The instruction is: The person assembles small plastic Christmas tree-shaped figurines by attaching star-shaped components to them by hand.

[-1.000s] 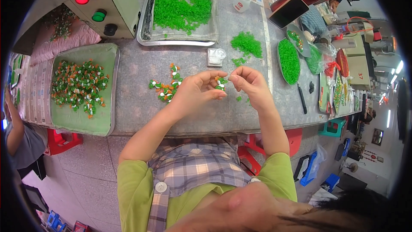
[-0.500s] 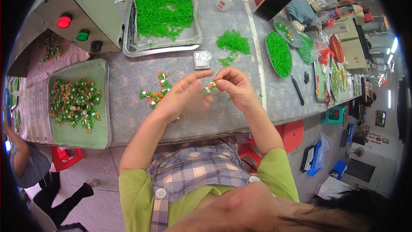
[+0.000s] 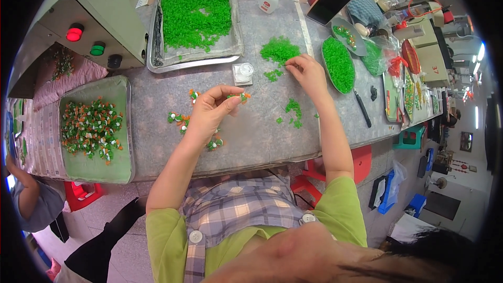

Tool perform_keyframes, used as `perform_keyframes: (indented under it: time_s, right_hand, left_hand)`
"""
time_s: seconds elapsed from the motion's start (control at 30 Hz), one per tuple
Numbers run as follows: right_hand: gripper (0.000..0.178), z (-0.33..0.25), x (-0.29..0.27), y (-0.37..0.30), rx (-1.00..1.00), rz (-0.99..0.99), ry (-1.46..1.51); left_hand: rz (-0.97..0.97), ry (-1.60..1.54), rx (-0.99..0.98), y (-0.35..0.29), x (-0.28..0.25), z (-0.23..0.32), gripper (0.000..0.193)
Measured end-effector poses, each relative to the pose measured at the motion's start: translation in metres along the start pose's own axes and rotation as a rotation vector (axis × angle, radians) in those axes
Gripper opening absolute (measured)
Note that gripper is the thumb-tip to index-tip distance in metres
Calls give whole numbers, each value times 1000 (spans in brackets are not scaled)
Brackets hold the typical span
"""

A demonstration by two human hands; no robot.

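My left hand (image 3: 212, 112) is closed in a pinch over the middle of the table. Between its thumb and forefinger is a small bead piece (image 3: 244, 97) in green, orange and white. Farther right, my right hand (image 3: 310, 76) reaches to the near edge of a loose pile of green beads (image 3: 280, 50). Its thumb and fingertips press together there, and whatever they hold is too small to make out. A few similar coloured pieces (image 3: 181, 120) lie beside and partly behind my left hand. Scattered green beads (image 3: 294, 111) lie nearer me, below my right hand.
A lined metal tray (image 3: 196, 15) of green beads stands behind; a green tray (image 3: 127, 141) of finished-looking pieces lies left. A small white pot (image 3: 242, 73) and a glue-like bottle (image 3: 268, 1) stand mid-table. An oval dish (image 3: 338, 65), a black pen-like tool (image 3: 362, 109) and a phone (image 3: 330, 2) are right.
My hands have moved apart. The left keeps the coloured piece and has drawn slightly left, while the right has gone away and rightward to the green bead pile.
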State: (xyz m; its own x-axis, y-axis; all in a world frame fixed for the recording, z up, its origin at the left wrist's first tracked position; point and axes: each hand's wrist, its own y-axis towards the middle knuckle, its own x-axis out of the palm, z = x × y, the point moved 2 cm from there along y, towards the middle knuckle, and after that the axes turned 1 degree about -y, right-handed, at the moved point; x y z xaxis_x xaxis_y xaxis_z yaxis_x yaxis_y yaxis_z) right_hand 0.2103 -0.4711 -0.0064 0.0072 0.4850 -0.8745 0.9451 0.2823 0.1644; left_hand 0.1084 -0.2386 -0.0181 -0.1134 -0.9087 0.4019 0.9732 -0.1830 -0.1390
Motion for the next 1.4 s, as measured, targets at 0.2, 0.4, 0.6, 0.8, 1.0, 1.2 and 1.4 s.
perform_keyframes:
  time_s: [0.2,0.4,0.6,0.8,1.0,1.2,1.4]
  right_hand:
    - [10,0,-3,4,-2,-109,-21]
    - [8,-55,-9,-31,146,-340,940]
    - [10,-76,6,-44,225,-515,1264]
    - [8,-93,5,-48,-64,-135,1040]
    - [11,-96,12,-54,-218,-116,830]
    - [13,-89,12,-53,251,-422,1146]
    - [12,-80,7,-42,214,-703,1014]
  left_hand:
    - [1,29,-33,-2,1,2,15]
    - [86,649,337,-9,17,10,11]
    - [71,637,411,-9,16,8,12]
    - [-145,131,-72,-8,12,3,16]
    - [-192,-195,-231,-9,14,13,10]
    - [21,551,210,-9,13,10,10]
    - [-62,776,274,-11,16,15,14]
